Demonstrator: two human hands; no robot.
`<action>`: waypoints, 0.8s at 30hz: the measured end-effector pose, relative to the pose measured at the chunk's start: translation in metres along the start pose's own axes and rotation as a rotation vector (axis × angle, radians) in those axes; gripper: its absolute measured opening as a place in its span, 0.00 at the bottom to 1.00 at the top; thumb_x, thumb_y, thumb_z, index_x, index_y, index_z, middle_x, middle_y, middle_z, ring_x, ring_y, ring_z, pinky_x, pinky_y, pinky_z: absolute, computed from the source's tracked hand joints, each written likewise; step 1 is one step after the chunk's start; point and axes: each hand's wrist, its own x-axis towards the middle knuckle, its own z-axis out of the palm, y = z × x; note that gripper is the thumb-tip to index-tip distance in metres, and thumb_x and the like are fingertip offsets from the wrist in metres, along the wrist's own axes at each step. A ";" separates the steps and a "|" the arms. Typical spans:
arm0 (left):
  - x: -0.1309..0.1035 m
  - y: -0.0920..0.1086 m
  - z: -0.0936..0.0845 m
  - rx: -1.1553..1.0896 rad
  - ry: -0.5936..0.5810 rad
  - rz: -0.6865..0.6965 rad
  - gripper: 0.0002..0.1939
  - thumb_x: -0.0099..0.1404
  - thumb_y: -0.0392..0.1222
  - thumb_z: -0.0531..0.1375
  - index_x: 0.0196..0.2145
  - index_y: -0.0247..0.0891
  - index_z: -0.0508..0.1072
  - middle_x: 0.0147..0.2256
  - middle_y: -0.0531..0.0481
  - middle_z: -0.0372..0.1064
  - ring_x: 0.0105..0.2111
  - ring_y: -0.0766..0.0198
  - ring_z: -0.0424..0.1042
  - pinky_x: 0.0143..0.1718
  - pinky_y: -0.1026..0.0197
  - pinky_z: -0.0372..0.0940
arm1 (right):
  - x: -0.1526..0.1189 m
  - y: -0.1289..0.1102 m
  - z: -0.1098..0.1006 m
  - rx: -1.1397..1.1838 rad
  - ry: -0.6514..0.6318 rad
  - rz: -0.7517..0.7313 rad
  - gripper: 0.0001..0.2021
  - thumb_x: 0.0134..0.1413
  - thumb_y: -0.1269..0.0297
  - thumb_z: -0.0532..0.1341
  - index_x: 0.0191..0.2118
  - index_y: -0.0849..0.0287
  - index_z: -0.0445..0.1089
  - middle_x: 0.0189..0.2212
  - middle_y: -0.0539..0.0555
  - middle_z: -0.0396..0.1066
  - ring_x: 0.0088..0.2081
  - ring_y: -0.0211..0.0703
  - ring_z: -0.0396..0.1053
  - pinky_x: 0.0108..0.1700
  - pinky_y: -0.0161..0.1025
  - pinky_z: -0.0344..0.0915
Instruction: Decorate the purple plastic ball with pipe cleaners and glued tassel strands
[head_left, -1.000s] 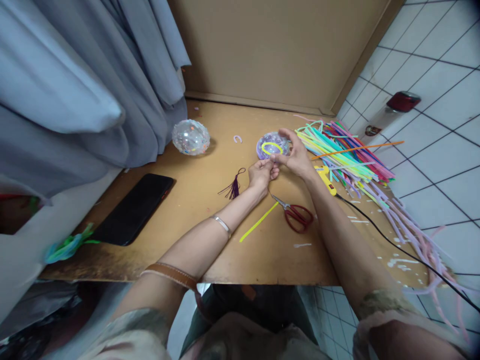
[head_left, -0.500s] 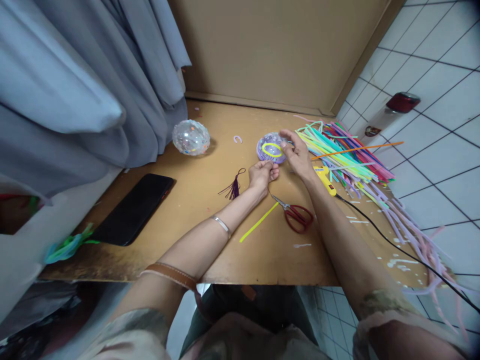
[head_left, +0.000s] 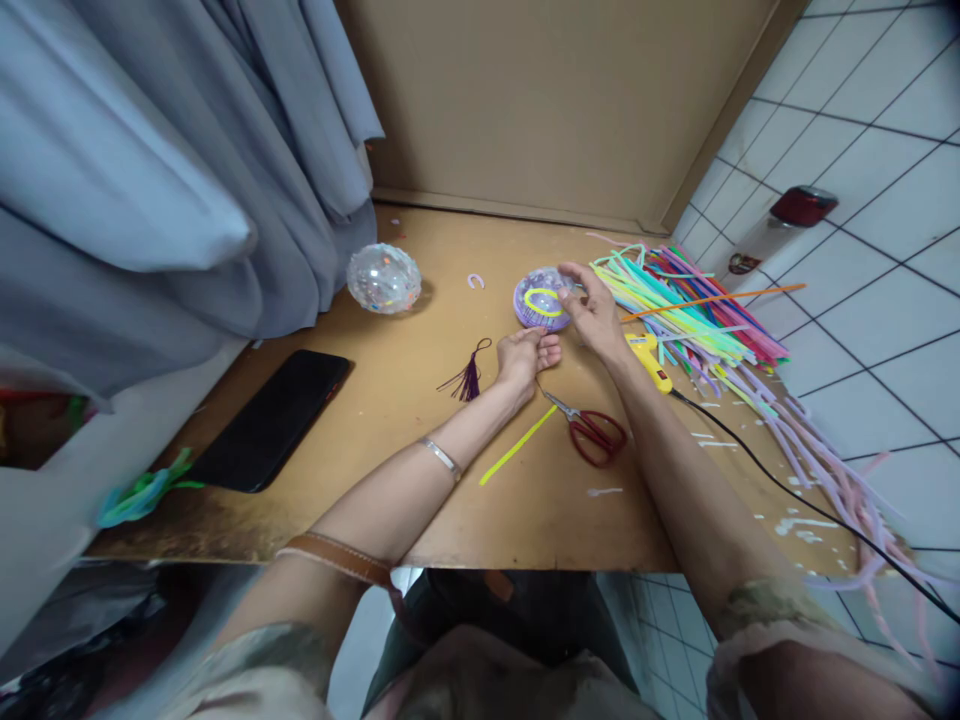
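Apparent steadying step: right hand (head_left: 596,318) narrowly holding purple ball (head_left: 543,303) toward surface (head_left: 420,370) back edge; left hand (head_left: 526,358) hold unclear; next likely needs stillness.

Purple ball (head_left: 541,300) of glossy plastic, matt cloth curtain (head_left: 285,150), worn wooden tabletop (head_left: 517,520), metal scissor blades (head_left: 559,403)

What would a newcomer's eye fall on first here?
Probably the bundle of thin, brightly multicoloured stems at the right of the flat tan table. Then the round purple ornament with a bright yellow loop, at the person's bare right hand, and the clear, speckled ball farther left by the grey cloth curtain.
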 end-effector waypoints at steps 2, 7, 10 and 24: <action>-0.004 0.001 -0.002 0.015 -0.006 0.014 0.05 0.67 0.29 0.56 0.33 0.32 0.70 0.22 0.51 0.72 0.18 0.71 0.69 0.29 0.65 0.68 | 0.000 0.000 0.000 -0.013 0.008 0.001 0.30 0.59 0.33 0.57 0.56 0.50 0.70 0.56 0.59 0.74 0.60 0.58 0.68 0.64 0.64 0.63; -0.013 0.004 -0.009 0.111 -0.026 0.090 0.08 0.68 0.30 0.53 0.32 0.33 0.69 0.21 0.54 0.70 0.14 0.73 0.62 0.20 0.68 0.58 | 0.001 -0.001 -0.001 -0.019 0.017 0.002 0.29 0.58 0.35 0.58 0.55 0.50 0.70 0.56 0.58 0.74 0.59 0.58 0.69 0.64 0.63 0.63; -0.011 0.005 -0.016 0.150 0.001 0.210 0.08 0.68 0.31 0.53 0.32 0.36 0.69 0.21 0.57 0.68 0.14 0.74 0.59 0.17 0.69 0.53 | 0.000 0.000 -0.003 -0.015 0.045 0.005 0.27 0.58 0.37 0.60 0.54 0.50 0.71 0.55 0.58 0.75 0.58 0.57 0.70 0.64 0.62 0.63; 0.065 0.012 -0.052 0.524 -0.128 0.565 0.26 0.73 0.54 0.54 0.64 0.42 0.63 0.70 0.39 0.57 0.70 0.52 0.57 0.69 0.48 0.55 | -0.037 -0.007 -0.004 0.039 0.305 0.218 0.24 0.58 0.40 0.57 0.46 0.55 0.72 0.45 0.61 0.78 0.49 0.57 0.75 0.58 0.60 0.70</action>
